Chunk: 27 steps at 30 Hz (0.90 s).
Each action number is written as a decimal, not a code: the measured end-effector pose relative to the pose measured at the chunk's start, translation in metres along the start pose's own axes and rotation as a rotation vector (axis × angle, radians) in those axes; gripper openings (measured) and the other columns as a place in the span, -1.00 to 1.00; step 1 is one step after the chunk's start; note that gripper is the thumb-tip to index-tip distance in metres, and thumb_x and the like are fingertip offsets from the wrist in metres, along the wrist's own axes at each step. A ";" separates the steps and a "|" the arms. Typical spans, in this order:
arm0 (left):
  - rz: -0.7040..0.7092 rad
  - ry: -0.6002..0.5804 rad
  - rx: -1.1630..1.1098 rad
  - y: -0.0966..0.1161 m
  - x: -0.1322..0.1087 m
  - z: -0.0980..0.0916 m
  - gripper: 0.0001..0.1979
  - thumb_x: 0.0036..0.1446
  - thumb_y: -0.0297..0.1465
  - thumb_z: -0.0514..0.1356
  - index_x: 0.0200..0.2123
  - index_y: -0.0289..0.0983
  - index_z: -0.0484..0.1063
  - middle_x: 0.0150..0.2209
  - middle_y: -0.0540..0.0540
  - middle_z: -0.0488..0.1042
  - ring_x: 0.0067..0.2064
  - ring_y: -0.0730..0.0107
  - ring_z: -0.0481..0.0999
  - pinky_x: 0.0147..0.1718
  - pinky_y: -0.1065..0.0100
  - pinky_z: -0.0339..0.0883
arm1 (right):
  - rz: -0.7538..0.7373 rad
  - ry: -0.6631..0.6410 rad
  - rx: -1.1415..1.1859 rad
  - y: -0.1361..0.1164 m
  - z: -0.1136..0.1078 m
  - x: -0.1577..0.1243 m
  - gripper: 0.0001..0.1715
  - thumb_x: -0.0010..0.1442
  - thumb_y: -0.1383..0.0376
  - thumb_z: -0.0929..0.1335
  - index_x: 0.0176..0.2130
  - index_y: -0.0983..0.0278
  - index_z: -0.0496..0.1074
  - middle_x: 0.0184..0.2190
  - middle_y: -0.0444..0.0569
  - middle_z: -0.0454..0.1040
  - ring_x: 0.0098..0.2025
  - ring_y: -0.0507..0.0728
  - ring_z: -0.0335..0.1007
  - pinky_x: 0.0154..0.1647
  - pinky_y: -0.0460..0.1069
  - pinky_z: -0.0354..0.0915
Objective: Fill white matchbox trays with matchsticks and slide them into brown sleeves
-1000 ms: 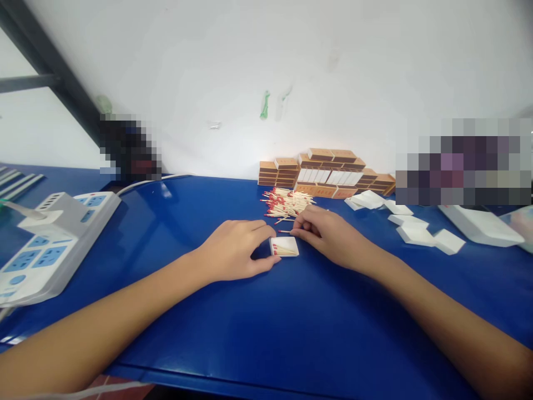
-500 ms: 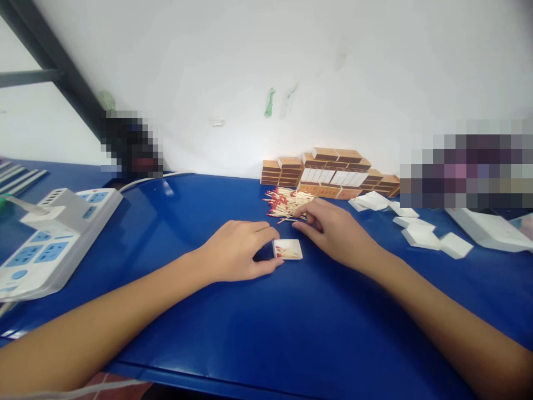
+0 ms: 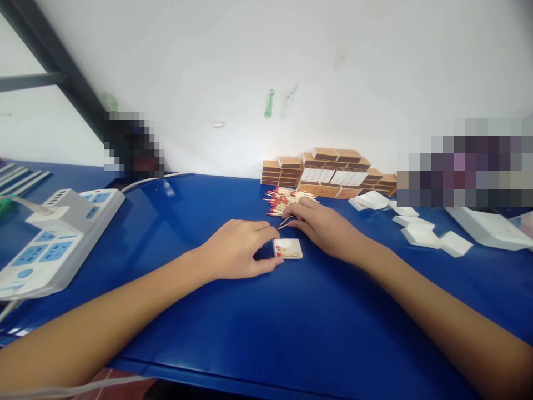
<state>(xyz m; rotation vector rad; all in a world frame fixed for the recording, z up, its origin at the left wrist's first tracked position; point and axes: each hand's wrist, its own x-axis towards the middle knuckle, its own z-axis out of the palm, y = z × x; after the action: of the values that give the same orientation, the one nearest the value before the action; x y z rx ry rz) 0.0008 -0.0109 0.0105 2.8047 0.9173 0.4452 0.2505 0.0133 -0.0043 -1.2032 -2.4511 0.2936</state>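
A small white matchbox tray with a few red-tipped matches in it lies on the blue table. My left hand rests beside it, thumb and forefinger pinching the tray's left edge. My right hand is just behind the tray, fingers pinched on a matchstick at the near edge of the loose pile of matches.
Stacked brown matchbox sleeves line the wall behind the pile. Several empty white trays lie to the right, beside a white flat box. A white power strip with a cable sits at the left.
My right hand went from beside the tray back to the match pile and now pinches a match there. My left hand stayed on the tray.
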 end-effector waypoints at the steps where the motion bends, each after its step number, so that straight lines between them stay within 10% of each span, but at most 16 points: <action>1: 0.003 0.000 0.006 0.000 0.000 0.000 -0.70 0.31 -0.16 0.23 -0.06 -0.25 0.53 -0.28 -0.01 0.53 -0.36 0.41 0.49 -0.37 0.34 0.27 | 0.014 -0.013 -0.004 0.000 0.000 0.001 -0.82 0.46 0.28 0.24 -0.07 0.17 0.43 -0.13 0.03 0.42 -0.12 0.19 0.41 -0.15 0.04 0.30; 21: -0.073 0.015 0.019 -0.002 0.001 -0.001 -0.72 0.28 -0.17 0.25 -0.12 -0.26 0.54 -0.29 -0.02 0.55 -0.34 0.38 0.50 -0.38 0.34 0.24 | -0.007 -0.070 0.044 -0.042 -0.015 -0.023 -0.83 0.45 0.33 0.24 -0.19 0.21 0.39 -0.18 0.01 0.46 -0.25 0.14 0.41 -0.26 0.02 0.28; 27: -0.016 0.014 0.006 0.000 0.000 -0.003 -0.73 0.29 -0.18 0.26 -0.09 -0.24 0.53 -0.28 -0.01 0.56 -0.35 0.40 0.51 -0.37 0.35 0.26 | 0.067 0.037 0.053 -0.013 -0.010 -0.018 -0.89 0.41 0.25 0.33 -0.14 0.19 0.46 -0.25 -0.02 0.42 -0.25 0.14 0.37 -0.27 0.02 0.26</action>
<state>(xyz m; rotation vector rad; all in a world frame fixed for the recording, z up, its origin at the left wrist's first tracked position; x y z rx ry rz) 0.0004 -0.0109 0.0131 2.8008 0.9445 0.4608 0.2562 -0.0088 0.0046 -1.2594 -2.3602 0.3501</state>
